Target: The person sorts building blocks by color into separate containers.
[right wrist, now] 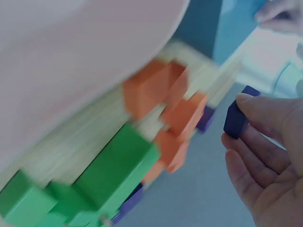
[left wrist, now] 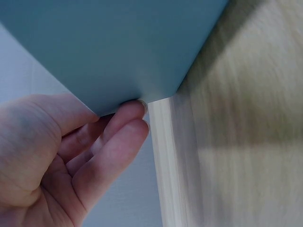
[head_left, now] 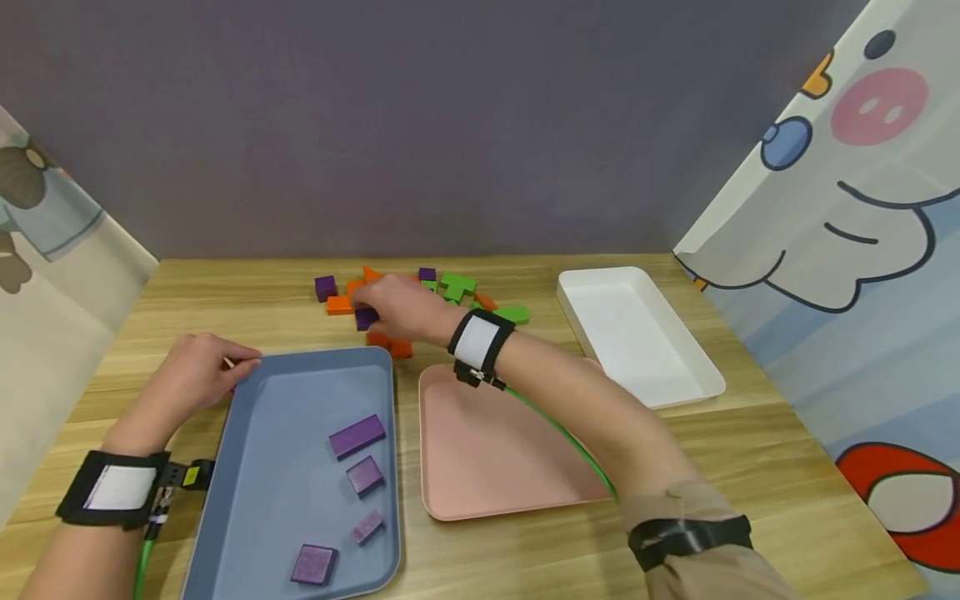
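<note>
At the blue tray's far left corner, my left hand (head_left: 197, 368) pinches the rim between thumb and fingers; the left wrist view shows the fingertips on the tray wall (left wrist: 118, 61). Inside the blue tray (head_left: 273, 454) lie several purple blocks (head_left: 357, 437), spread along its right and near parts. My right hand (head_left: 408, 307) is over the pile of loose blocks at the back of the table. In the right wrist view it holds a dark purple block (right wrist: 235, 119) between thumb and fingers, beside orange blocks (right wrist: 147, 90) and a large green block (right wrist: 116, 168).
A pink tray (head_left: 510, 454) stands right of the blue one, partly beneath my right forearm. Farther right is a white tray (head_left: 637, 333). Another purple block (head_left: 326, 288) lies at the pile's left end, green blocks (head_left: 512, 315) at its right. A grey partition (head_left: 420, 133) rises behind the table.
</note>
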The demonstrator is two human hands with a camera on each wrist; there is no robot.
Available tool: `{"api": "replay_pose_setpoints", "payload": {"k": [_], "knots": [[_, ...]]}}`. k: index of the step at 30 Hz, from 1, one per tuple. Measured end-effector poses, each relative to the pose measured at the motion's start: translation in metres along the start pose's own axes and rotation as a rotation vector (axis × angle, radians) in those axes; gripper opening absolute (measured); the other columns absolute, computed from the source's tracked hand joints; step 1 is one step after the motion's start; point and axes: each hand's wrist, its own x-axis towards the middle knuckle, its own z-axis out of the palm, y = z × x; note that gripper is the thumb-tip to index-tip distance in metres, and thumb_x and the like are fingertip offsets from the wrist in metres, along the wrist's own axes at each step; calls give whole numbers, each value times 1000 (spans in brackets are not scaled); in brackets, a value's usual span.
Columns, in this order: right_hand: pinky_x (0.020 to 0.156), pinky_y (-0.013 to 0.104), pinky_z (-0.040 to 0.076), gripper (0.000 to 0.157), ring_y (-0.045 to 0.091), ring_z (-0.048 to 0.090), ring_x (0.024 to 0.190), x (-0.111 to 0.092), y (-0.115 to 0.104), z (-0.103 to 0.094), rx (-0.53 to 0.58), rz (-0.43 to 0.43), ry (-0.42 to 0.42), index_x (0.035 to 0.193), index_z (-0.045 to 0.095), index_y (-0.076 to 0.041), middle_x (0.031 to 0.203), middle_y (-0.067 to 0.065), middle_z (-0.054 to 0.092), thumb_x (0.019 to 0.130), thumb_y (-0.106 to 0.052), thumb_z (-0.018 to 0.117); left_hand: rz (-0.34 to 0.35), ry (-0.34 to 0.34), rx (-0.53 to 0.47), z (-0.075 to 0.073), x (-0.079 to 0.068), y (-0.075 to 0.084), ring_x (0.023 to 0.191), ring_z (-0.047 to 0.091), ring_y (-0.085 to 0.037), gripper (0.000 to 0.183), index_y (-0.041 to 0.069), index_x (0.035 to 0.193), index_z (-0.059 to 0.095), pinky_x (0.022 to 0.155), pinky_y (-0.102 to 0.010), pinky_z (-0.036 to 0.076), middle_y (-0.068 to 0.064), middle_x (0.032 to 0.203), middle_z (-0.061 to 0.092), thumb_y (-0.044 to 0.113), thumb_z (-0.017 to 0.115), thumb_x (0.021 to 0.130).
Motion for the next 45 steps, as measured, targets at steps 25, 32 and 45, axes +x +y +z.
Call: {"api": "replay_pose_setpoints", "payload": {"k": [25,32,45], "knots": [[93,13,41,41,-2,51,113,-31,-142,30,-88,-500,-342,136,51,-27,126,-13,58,95,-29,56,54,38,-3,2,1,-1,51,48,-9,21,-5,100,73,45,-24,38,-18,81,71,10,65,87],[88,14,43,33,-1,53,103,-34,-145,41,-119,-519,-355,129,54,-27,113,-13,60,96,-28,55,61,38,-2,1,3,0,51,48,-10,21,-5,99,73,44,-25,37,-18,81,71,10,65,87],[78,15,43,24,-1,54,92,-35,-145,57,-118,-540,-433,118,57,-27,102,-13,59,97,-18,52,30,38,0,3,0,-1,52,48,-11,22,-4,100,73,45,-25,37,-18,81,71,11,65,87]]}}
